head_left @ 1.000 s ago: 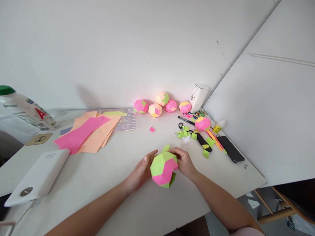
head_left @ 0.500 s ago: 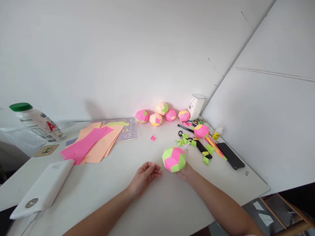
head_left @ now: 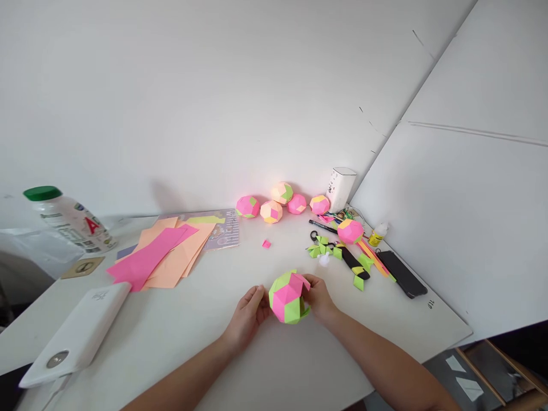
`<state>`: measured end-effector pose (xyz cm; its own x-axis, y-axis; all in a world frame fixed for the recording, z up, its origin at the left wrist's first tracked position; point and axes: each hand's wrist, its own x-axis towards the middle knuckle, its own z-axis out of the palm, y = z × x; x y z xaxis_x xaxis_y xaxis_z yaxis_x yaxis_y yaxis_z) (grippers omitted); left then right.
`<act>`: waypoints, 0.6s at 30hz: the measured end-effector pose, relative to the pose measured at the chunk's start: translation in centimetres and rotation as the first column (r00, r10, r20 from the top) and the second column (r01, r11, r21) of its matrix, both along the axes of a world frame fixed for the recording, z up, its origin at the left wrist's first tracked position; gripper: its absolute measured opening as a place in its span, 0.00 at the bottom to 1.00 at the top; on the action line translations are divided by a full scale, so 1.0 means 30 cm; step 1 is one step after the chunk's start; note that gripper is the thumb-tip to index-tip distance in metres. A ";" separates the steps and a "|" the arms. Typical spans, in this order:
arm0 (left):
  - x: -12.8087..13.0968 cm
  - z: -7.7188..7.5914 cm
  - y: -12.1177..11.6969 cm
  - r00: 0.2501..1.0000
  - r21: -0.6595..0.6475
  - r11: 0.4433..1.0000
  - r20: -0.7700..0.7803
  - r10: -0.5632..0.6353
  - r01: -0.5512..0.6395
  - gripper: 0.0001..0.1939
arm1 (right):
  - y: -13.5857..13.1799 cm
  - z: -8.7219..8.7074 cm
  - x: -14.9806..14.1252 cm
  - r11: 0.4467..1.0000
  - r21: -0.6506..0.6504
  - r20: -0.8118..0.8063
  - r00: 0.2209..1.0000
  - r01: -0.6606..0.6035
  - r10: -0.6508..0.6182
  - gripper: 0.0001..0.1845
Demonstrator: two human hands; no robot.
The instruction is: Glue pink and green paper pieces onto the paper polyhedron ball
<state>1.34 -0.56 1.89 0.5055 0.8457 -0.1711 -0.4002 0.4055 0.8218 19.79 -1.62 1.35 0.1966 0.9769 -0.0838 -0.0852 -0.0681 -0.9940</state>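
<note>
Paper ball: pink and green, faceted, raised between the two hands over the front of the bench; its right side gapes.
Right hand: grip closed on the ball's right edge, by a pink flap.
Left hand: at the ball's left side — fingertips partly hidden, so I cannot tell whether its grip is closed.
Pink scrap: beyond the ball (small, alone).
Green pieces: folded, scattered right of the scrap.
Coloured sheets: overlapping, pink and peach, at left.
Back row: five faceted balls near the wall.
</note>
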 end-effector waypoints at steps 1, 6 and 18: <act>0.000 0.006 -0.002 1.000 0.009 1.000 0.023 -0.014 0.014 0.17 | -0.004 0.003 -0.002 1.000 0.014 0.005 1.000 0.014 -0.014 0.10; -0.011 0.032 0.004 0.971 0.075 0.975 0.100 -0.218 0.211 0.26 | -0.033 0.038 -0.005 0.988 0.125 0.048 0.994 0.090 -0.097 0.11; -0.047 -0.022 0.016 0.925 0.071 0.938 0.157 -0.346 0.338 0.24 | -0.054 0.065 -0.026 0.883 0.466 0.361 0.924 -0.065 -0.122 0.07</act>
<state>-0.08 -0.07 1.24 0.7833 0.6210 -0.0293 -0.3741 0.5084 0.7756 19.02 -3.23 3.29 0.1495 0.8762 0.4583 0.2993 0.4016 -0.8655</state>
